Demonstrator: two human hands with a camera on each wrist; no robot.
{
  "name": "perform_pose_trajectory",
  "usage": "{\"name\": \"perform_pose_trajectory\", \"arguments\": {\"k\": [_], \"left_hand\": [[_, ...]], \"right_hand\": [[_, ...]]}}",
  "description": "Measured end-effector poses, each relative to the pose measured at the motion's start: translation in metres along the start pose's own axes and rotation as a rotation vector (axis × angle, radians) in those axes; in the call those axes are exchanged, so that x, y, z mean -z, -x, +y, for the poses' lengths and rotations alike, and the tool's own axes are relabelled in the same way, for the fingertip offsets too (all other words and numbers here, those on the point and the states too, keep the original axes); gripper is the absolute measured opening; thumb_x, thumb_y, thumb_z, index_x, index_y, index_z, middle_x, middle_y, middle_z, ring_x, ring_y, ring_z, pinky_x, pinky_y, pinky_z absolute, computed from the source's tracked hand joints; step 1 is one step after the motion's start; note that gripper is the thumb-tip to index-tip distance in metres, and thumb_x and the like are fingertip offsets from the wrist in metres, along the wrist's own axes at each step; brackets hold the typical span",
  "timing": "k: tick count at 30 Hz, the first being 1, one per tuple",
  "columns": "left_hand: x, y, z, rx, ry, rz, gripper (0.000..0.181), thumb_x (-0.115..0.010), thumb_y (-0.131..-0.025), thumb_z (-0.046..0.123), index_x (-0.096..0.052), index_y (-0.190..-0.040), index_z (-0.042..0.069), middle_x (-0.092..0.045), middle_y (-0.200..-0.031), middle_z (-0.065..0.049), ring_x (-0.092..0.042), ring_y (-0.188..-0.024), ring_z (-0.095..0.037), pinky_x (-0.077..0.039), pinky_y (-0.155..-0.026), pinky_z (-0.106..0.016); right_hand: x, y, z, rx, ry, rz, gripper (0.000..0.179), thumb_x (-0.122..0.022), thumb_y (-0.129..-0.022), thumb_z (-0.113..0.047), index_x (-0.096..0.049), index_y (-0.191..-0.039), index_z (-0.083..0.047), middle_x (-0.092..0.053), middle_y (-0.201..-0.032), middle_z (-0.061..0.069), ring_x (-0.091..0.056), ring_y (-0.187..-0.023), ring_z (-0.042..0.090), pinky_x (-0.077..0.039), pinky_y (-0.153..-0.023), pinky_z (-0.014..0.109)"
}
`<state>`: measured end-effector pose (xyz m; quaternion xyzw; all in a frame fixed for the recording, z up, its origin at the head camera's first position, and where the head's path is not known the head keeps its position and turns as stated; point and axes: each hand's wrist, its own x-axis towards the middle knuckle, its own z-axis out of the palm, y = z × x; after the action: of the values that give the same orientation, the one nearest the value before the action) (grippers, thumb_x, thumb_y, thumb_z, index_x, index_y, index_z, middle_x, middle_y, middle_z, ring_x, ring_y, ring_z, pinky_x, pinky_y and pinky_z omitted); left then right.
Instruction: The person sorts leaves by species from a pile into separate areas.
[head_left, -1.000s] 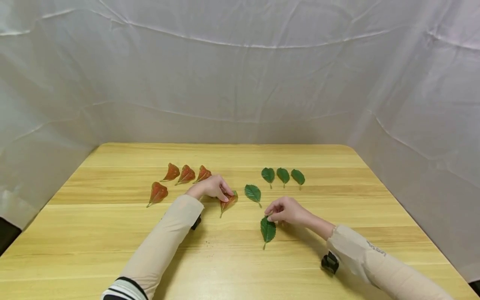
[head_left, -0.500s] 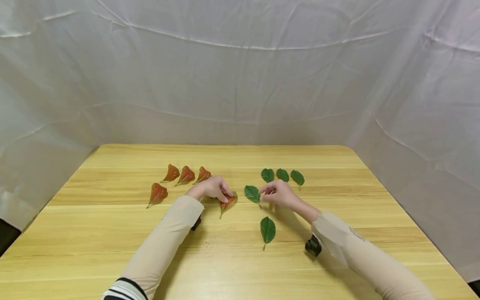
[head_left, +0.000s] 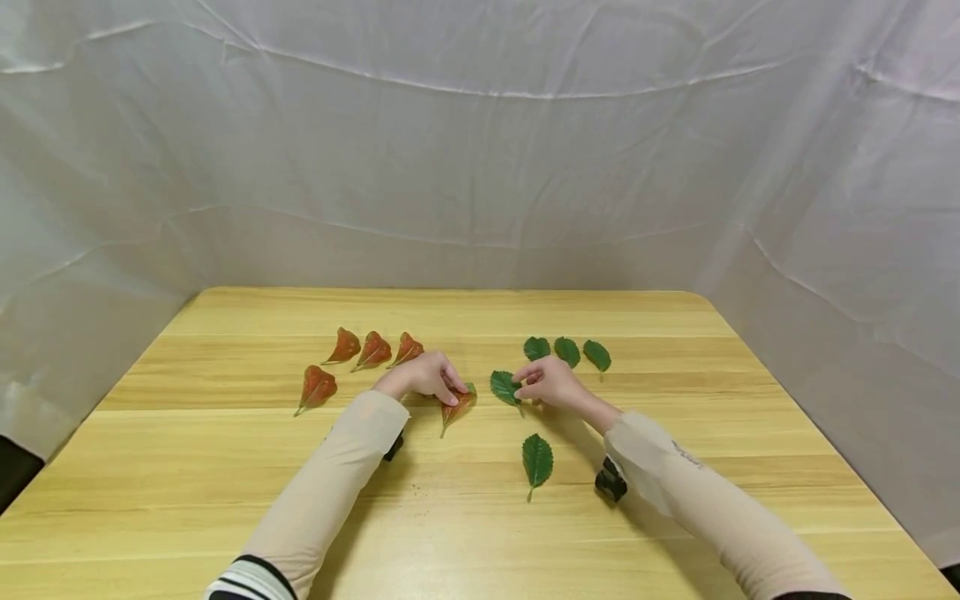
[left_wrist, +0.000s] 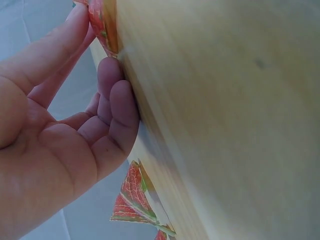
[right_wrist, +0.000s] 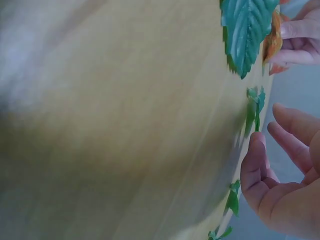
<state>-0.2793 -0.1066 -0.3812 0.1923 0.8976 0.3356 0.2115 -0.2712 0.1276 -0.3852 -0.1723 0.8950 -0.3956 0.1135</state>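
My left hand (head_left: 429, 375) pinches a red leaf (head_left: 454, 412) between thumb and fingers, at the middle of the wooden table. The left wrist view has this red leaf (left_wrist: 102, 25) at the thumb tip, its lower part against the wood. To the right lies a green leaf (head_left: 503, 387) with a toothed edge. My right hand (head_left: 557, 385) has its fingertips right at that leaf's right edge. In the right wrist view the thumb and fingers stand apart beside the green leaf (right_wrist: 259, 106). Closer to me lies another green leaf (head_left: 537, 458), stem toward me.
Farther back on the right, green leaves (head_left: 566, 351) form a row of three. On the left, three red leaves (head_left: 372, 349) lie in a row, with one more red leaf (head_left: 317, 386) in front. A pale curtain (head_left: 480, 183) surrounds the table (head_left: 225, 492) on three sides.
My right hand has let go of the front green leaf and moved back and left to the middle green leaf. The left hand has stayed on the red leaf.
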Motion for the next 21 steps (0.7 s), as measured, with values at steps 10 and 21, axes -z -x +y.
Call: {"name": "perform_pose_trajectory", "arguments": {"k": [10, 21], "left_hand": [[-0.0001, -0.0017, 0.0, 0.012, -0.005, 0.002, 0.022, -0.07, -0.074, 0.001, -0.07, -0.096, 0.002, -0.064, -0.103, -0.011, -0.057, -0.096, -0.021, -0.046, -0.078, -0.028], [-0.0001, 0.0, 0.0006, -0.001, -0.009, 0.0, 0.023, -0.07, -0.074, 0.0, -0.07, -0.096, 0.002, -0.064, -0.102, -0.011, -0.058, -0.095, -0.021, -0.046, -0.077, -0.027]], "right_hand": [[-0.0044, -0.0076, 0.001, -0.024, 0.07, -0.022, 0.026, -0.071, -0.074, -0.004, -0.067, -0.099, 0.001, -0.063, -0.081, 0.007, -0.05, -0.052, 0.01, -0.042, -0.045, 0.022], [-0.0056, -0.0094, 0.0001, -0.045, 0.062, -0.03, 0.023, -0.071, -0.073, -0.002, -0.068, -0.095, 0.001, -0.062, -0.073, 0.008, -0.05, -0.051, 0.011, -0.041, -0.046, 0.023]]}}
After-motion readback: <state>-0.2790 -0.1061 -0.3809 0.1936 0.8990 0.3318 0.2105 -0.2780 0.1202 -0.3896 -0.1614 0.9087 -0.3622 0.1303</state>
